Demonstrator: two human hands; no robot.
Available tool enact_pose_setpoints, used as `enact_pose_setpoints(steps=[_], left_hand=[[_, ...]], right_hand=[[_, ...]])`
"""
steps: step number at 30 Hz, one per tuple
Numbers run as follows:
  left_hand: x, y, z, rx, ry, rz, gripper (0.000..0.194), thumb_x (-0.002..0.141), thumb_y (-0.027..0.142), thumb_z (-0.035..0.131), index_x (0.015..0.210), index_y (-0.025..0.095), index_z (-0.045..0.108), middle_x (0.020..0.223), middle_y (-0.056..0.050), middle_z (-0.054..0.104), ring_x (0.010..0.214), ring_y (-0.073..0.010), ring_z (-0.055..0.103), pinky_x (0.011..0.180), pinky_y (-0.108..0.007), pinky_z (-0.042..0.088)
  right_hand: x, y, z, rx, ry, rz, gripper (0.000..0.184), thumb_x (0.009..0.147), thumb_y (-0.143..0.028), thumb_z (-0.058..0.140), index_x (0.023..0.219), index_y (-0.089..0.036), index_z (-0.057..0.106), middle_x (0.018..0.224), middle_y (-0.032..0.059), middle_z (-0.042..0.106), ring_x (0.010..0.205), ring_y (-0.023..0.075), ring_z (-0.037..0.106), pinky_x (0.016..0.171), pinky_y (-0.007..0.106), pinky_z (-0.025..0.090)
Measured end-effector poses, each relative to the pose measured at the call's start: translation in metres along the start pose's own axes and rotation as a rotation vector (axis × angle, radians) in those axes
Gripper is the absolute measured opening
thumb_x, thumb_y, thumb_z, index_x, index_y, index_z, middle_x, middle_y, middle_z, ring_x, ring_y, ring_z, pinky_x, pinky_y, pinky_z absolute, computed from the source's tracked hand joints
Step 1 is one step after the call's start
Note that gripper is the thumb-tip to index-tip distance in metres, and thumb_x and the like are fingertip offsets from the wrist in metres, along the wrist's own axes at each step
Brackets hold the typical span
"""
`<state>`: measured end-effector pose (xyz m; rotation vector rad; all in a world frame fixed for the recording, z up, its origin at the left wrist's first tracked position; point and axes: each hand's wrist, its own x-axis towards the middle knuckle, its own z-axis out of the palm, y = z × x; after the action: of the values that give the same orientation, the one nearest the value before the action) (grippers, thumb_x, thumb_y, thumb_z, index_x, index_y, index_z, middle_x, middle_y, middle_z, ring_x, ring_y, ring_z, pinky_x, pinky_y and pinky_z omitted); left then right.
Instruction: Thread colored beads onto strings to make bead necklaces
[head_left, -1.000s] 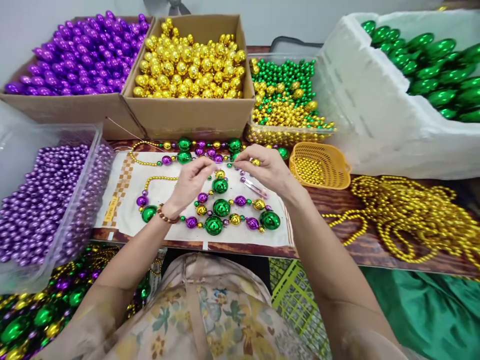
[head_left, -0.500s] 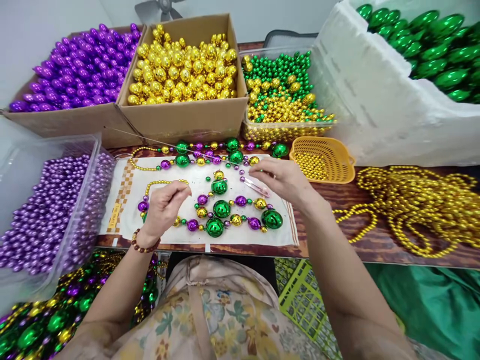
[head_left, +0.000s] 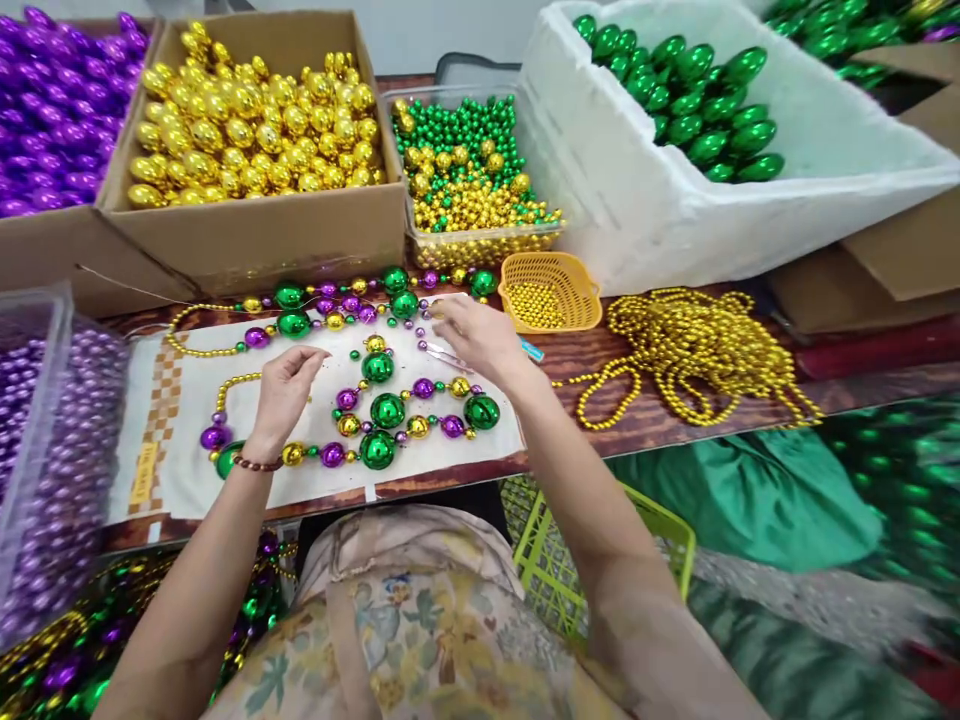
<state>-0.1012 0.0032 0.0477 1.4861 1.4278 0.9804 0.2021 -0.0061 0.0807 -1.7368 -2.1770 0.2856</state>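
My left hand, a beaded bracelet on its wrist, is pinched closed above the white cloth; whatever its fingertips hold is too small to make out. Under that wrist passes a string of purple, gold and green beads, which doubles back at a big green bead on the right. My right hand hovers over the cloth's far right part, fingers curled together, their contents hidden. Close by its fingers are loose small purple beads and a slim metal tool, partly covered. A thin thread stretches from the left toward the far strand.
Another bead strand lies along the back. Behind stand a carton of gold beads, a clear tub and a white foam box. To the right are an orange basket and heaped gold bead chains.
The view has swung to the right, bringing more of the foam box and the gold chains into sight. My hands keep nearly the same places over the cloth, the left still pinched.
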Motion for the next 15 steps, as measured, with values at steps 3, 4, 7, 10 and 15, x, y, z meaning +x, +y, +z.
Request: enact_pose_setpoints(steps=[3,4,7,10,15], left_hand=[[0.000,-0.002,0.000,-0.009,0.000,-0.011,0.019,0.079,0.036,0.064,0.083,0.018,0.070,0.055,0.003,0.051,0.050,-0.0100,0.040,0.044,-0.021,0.030],[0.000,-0.002,0.000,-0.018,0.000,-0.019,0.019,0.079,0.035,0.065,0.083,0.017,0.070,0.055,0.003,0.051,0.048,-0.0095,0.039,0.043,-0.021,0.029],[-0.001,-0.001,0.002,-0.057,0.003,-0.041,0.019,0.079,0.035,0.067,0.083,0.017,0.071,0.054,0.004,0.050,0.045,-0.0077,0.036,0.041,-0.020,0.028],[-0.002,0.002,0.005,-0.063,0.022,-0.027,0.017,0.078,0.032,0.066,0.081,0.016,0.071,0.053,0.004,0.052,0.044,-0.0073,0.041,0.042,-0.020,0.032],[-0.005,0.009,0.000,-0.038,0.013,0.015,0.015,0.079,0.029,0.065,0.081,0.016,0.070,0.054,0.003,0.055,0.048,-0.0081,0.048,0.048,-0.020,0.040]], right_hand=[[-0.074,0.041,-0.015,-0.077,0.009,0.319,0.026,0.098,-0.032,0.048,0.102,-0.024,0.073,0.106,0.0048,0.076,0.095,0.0235,0.068,0.069,0.030,0.042],[-0.093,0.055,-0.017,-0.114,-0.012,0.440,0.025,0.096,-0.032,0.049,0.098,-0.024,0.073,0.101,0.0055,0.076,0.091,0.0242,0.068,0.066,0.030,0.041],[-0.126,0.082,-0.011,-0.105,-0.109,0.531,0.023,0.093,-0.030,0.051,0.096,-0.023,0.072,0.102,0.0057,0.077,0.091,0.0248,0.069,0.067,0.031,0.042],[-0.126,0.084,0.004,-0.066,-0.143,0.470,0.024,0.094,-0.028,0.048,0.097,-0.024,0.071,0.108,0.0053,0.076,0.096,0.0237,0.069,0.070,0.031,0.043],[-0.104,0.062,0.018,-0.187,-0.283,0.527,0.026,0.097,-0.033,0.047,0.099,-0.024,0.071,0.105,0.0087,0.076,0.094,0.0254,0.070,0.069,0.031,0.042]])
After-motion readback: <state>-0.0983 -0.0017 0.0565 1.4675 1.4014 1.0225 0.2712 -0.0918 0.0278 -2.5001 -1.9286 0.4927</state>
